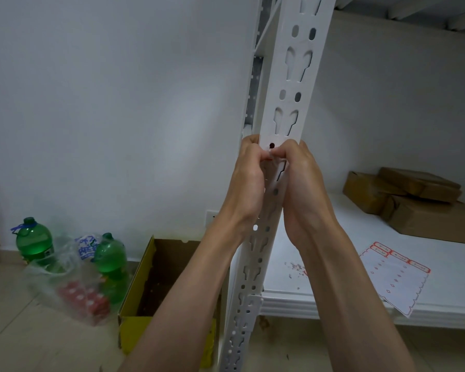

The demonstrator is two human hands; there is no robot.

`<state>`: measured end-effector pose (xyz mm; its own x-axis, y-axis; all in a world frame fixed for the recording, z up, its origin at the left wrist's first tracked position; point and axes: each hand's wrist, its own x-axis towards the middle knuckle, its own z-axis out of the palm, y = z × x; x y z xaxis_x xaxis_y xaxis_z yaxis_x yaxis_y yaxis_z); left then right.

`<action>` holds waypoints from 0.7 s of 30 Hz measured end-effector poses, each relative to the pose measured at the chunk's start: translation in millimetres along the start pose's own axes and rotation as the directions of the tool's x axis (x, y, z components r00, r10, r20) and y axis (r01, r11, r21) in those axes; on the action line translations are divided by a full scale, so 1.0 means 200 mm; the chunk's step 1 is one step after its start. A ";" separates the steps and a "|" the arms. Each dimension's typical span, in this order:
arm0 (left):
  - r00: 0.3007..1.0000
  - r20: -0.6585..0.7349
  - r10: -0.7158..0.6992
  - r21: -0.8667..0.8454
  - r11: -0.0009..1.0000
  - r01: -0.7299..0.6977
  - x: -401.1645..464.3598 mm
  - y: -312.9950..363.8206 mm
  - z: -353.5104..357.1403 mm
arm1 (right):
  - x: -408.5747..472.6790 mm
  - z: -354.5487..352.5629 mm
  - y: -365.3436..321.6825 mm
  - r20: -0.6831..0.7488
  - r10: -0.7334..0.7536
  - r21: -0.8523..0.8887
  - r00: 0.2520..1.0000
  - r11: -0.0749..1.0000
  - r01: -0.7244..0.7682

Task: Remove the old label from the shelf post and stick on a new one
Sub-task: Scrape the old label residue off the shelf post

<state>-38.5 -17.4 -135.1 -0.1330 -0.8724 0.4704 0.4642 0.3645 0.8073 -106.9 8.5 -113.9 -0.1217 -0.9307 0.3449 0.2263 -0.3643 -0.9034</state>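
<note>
At the post's (pixel 285 103) middle we pinch something small, likely the label, with left hand (pixel 249 181) and right hand (pixel 300 181); shelf scraps (pixel 297 268) at four o'clock suggest peeling underway, new sheet (pixel 397 277) waiting.

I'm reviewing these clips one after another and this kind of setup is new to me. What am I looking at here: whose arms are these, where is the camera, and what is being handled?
There is no machine here. The one picture comes from a camera worn on a person's head, looking forward and down, so the two bare arms reaching up from the bottom are the wearer's own.

The left hand and right hand meet at a white metal shelf post punched with holes. Their fingertips pinch something small against the post; it is too hidden to say for sure, though it may be the old label.

On the white shelf to the right lie a sheet of red-edged labels, small scraps and brown parcels. On the floor to the left stand green bottles, a plastic bag and an open cardboard box.
</note>
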 end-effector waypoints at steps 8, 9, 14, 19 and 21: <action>1.000 -0.005 -0.002 0.036 0.999 0.002 0.00 0.00 0.00 | 0.00 -0.01 0.01 0.013 -0.001 -0.021 1.000 1.000 0.002; 1.000 -0.011 -0.005 0.043 0.999 0.005 0.00 0.00 0.00 | 0.01 -0.01 0.01 0.011 0.000 -0.023 1.000 1.000 0.000; 1.000 -0.020 -0.009 0.003 1.000 0.009 0.01 0.00 0.00 | 0.03 0.00 0.03 -0.005 0.002 -0.049 1.000 0.999 -0.002; 1.000 -0.030 -0.001 0.031 1.000 0.002 -0.01 0.01 0.00 | 0.01 -0.01 0.01 0.006 0.007 0.007 1.000 1.000 -0.007; 1.000 -0.029 -0.004 0.034 0.999 0.005 -0.01 0.01 0.00 | 0.00 -0.01 0.00 0.008 0.001 -0.010 1.000 1.000 -0.001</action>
<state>-38.1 -14.8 -134.2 -0.1093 -0.8831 0.4562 0.4335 0.3706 0.8214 -108.1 8.0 -114.1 -0.1140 -0.9315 0.3455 0.2166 -0.3627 -0.9064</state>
